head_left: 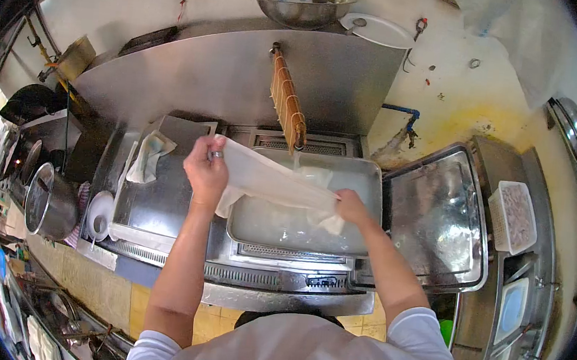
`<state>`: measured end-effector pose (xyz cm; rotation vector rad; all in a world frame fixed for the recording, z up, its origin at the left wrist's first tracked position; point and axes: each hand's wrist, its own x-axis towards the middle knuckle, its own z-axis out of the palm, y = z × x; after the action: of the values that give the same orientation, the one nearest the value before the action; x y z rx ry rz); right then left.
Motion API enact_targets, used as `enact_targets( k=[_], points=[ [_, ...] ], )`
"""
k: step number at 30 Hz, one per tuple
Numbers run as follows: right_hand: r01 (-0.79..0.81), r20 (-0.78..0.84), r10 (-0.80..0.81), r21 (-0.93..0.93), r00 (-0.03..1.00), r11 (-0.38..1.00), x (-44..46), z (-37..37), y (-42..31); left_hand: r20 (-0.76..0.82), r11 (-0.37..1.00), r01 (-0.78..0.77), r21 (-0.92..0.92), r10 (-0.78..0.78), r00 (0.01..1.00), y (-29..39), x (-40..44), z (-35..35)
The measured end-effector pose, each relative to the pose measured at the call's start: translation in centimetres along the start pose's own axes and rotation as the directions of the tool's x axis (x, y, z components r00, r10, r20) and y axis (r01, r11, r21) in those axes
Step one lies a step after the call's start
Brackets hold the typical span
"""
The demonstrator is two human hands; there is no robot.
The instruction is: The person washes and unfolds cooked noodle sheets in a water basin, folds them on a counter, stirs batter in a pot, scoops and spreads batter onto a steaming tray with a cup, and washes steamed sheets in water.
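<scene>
A long white cloth (271,175) hangs stretched between my two hands, sloping down to the right. My left hand (206,168) is closed around its upper left end and wears a ring. With closed fingers, my right hand (352,207) grips the right end, and a loose fold droops beneath it. Below the cloth lies a shallow metal tray (377,199) of cloudy water, partly covered from view. Over the tray's back edge reaches a brown spout (286,100) wrapped with string, and water seems to run from its tip.
At left, a folded cloth (150,156) lies on a flat metal tray (161,202), near a pot (53,206). A large wet tray (438,215) leans at right, beside a white basket (513,215). A steel bowl (301,8) stands on the back ledge.
</scene>
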<state>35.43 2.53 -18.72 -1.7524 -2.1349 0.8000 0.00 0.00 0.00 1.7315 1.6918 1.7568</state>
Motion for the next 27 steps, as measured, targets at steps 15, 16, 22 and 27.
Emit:
enact_targets(
  k=[15, 16, 22, 27],
  points=[
    [0.018, 0.002, -0.019, -0.262, 1.0, 0.965, -0.1, -3.6, -1.5, 0.128, 0.995, 0.029, -0.092, -0.017, 0.992, -0.5, -0.4, -2.9],
    [0.084, -0.075, -0.088, -0.054, 0.993, 0.995, -0.1, -3.3, -3.4, 0.222, 0.996, -0.094, 0.006, 0.09, 0.971, -1.2, -1.5, -1.2],
    [0.363, -0.128, -0.35, 0.521, 0.928, 0.773, -1.0, -1.1, -15.4, 0.364, 0.979, -0.206, 0.003, 0.191, 0.912, 4.9, -2.5, 1.7],
    [0.051, -0.167, -0.032, 0.107, 0.985, 0.993, -1.4, -1.3, -3.8, 0.179, 0.998, 0.039, -0.057, -0.028, 0.983, 1.8, 0.1, -2.8]
  ],
)
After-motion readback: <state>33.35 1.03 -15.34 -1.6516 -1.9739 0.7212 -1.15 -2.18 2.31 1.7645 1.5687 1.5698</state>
